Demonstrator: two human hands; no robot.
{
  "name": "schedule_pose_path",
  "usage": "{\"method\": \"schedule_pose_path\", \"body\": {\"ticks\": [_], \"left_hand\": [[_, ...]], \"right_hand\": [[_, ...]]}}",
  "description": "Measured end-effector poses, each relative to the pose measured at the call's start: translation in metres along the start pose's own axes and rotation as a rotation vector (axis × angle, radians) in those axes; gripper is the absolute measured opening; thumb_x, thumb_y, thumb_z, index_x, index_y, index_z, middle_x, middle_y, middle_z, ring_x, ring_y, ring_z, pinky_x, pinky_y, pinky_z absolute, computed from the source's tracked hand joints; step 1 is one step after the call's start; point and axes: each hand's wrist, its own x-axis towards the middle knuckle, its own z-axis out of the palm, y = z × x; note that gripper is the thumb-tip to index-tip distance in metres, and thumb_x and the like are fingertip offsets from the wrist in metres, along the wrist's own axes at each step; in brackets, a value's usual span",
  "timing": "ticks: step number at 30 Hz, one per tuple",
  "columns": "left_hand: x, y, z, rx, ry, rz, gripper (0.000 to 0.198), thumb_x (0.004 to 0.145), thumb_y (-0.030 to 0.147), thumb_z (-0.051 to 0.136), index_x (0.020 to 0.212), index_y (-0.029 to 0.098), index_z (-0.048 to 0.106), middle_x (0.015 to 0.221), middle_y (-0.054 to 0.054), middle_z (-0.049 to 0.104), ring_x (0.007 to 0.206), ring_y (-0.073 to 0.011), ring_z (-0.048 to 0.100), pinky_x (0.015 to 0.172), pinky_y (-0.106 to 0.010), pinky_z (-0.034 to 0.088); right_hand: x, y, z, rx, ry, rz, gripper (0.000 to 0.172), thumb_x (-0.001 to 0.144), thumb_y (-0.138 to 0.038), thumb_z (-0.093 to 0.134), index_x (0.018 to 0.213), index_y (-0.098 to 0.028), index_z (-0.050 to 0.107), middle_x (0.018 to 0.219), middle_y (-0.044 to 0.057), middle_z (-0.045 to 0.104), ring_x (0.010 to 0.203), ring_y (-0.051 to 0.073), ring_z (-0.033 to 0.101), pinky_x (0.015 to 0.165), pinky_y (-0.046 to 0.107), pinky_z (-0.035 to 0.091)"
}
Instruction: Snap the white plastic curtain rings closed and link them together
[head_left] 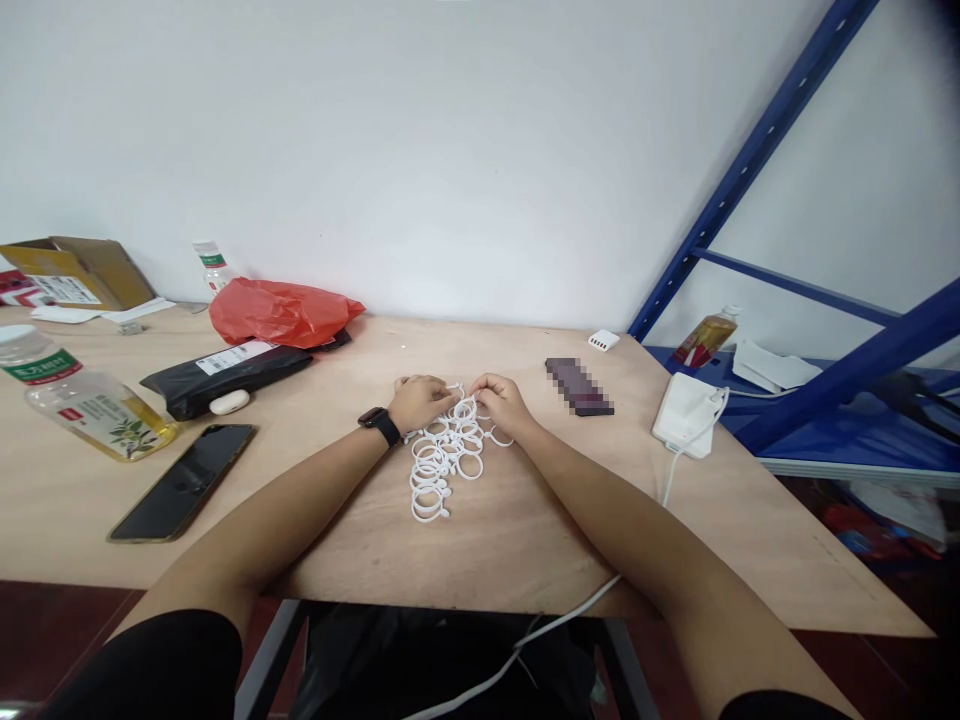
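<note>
A heap of white plastic curtain rings (429, 478), each with a small knob or eyelet, lies on the wooden table in front of me. At the heap's far end, my left hand (420, 403), with a black watch (380, 425) on the wrist, has its fingers pinched on a white ring. Close beside it on the right, my right hand (501, 402) pinches a ring between thumb and forefinger. The fingertips nearly meet, and small parts of the rings are hidden by them.
To the left lie a phone (184, 484), a tilted bottle (94, 405), a white earphone case (229, 402), a black parcel (225, 372) and a red bag (281, 312). Rightward are a blurred-out dark device (579, 387), a white charger (684, 415) with its cable, and a blue rack (750, 160).
</note>
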Motion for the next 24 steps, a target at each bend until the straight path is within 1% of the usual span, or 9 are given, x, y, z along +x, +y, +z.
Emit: {"method": "schedule_pose_path", "body": {"ticks": [2,7,11,14,17,20,22,24], "left_hand": [[0.0,0.001,-0.001,0.012,-0.004,0.033,0.037,0.088,0.056,0.054,0.082,0.027,0.077,0.108,-0.003,0.074,0.108,-0.0273,0.062,0.098,-0.046,0.036],[-0.002,0.006,-0.004,0.039,-0.007,0.047,0.043,0.09,0.057,0.05,0.079,0.025,0.075,0.1,-0.004,0.075,0.101,-0.0263,0.064,0.095,-0.046,0.035],[-0.002,0.005,-0.003,0.049,0.005,0.056,0.042,0.088,0.059,0.052,0.08,0.024,0.074,0.106,-0.005,0.074,0.104,-0.0281,0.063,0.096,-0.047,0.036],[-0.002,0.003,-0.001,0.063,0.035,0.062,0.04,0.087,0.059,0.055,0.088,0.024,0.075,0.114,-0.007,0.07,0.108,-0.0302,0.061,0.098,-0.049,0.038],[-0.002,0.001,0.0,0.06,0.092,0.115,0.042,0.087,0.056,0.058,0.106,0.022,0.072,0.122,-0.01,0.066,0.113,-0.031,0.059,0.1,-0.05,0.041],[-0.002,0.0,0.0,-0.002,0.138,0.231,0.046,0.087,0.051,0.06,0.119,0.018,0.067,0.126,-0.013,0.062,0.116,-0.0288,0.059,0.102,-0.045,0.045],[-0.002,0.0,0.0,-0.032,0.138,0.282,0.044,0.087,0.048,0.059,0.118,0.017,0.067,0.126,-0.014,0.06,0.116,-0.0273,0.059,0.102,-0.042,0.047],[-0.002,0.0,0.0,-0.016,0.116,0.269,0.04,0.088,0.048,0.058,0.111,0.018,0.071,0.128,-0.014,0.06,0.116,-0.0274,0.06,0.103,-0.043,0.047]], "right_hand": [[-0.002,-0.001,0.002,-0.041,-0.01,-0.019,0.015,0.073,-0.031,0.054,0.067,-0.019,0.061,0.064,-0.001,0.061,0.061,0.013,0.055,0.058,0.025,0.043],[0.0,0.002,0.003,-0.138,0.113,-0.017,0.02,0.079,-0.036,0.056,0.075,-0.019,0.066,0.071,0.0,0.065,0.067,0.015,0.059,0.063,0.026,0.047],[0.004,0.009,-0.001,-0.194,0.179,-0.016,0.021,0.08,-0.033,0.056,0.088,-0.019,0.068,0.083,0.003,0.07,0.074,0.017,0.062,0.073,0.031,0.051],[0.005,0.012,-0.002,-0.204,0.186,-0.016,0.022,0.08,-0.031,0.056,0.094,-0.019,0.068,0.089,0.004,0.07,0.077,0.017,0.062,0.078,0.033,0.052],[0.005,0.014,-0.002,-0.194,0.191,-0.02,0.024,0.08,-0.03,0.056,0.099,-0.019,0.067,0.091,0.004,0.069,0.078,0.016,0.061,0.078,0.032,0.052],[0.005,0.016,-0.002,-0.19,0.195,-0.019,0.028,0.08,-0.03,0.056,0.105,-0.019,0.065,0.092,0.004,0.068,0.075,0.015,0.06,0.075,0.03,0.052],[0.005,0.017,-0.002,-0.194,0.184,-0.012,0.031,0.08,-0.029,0.056,0.108,-0.019,0.064,0.095,0.004,0.067,0.074,0.014,0.06,0.072,0.029,0.052],[0.005,0.019,-0.002,-0.196,0.177,-0.007,0.032,0.079,-0.028,0.056,0.109,-0.02,0.064,0.098,0.004,0.066,0.073,0.014,0.06,0.069,0.028,0.052]]}}
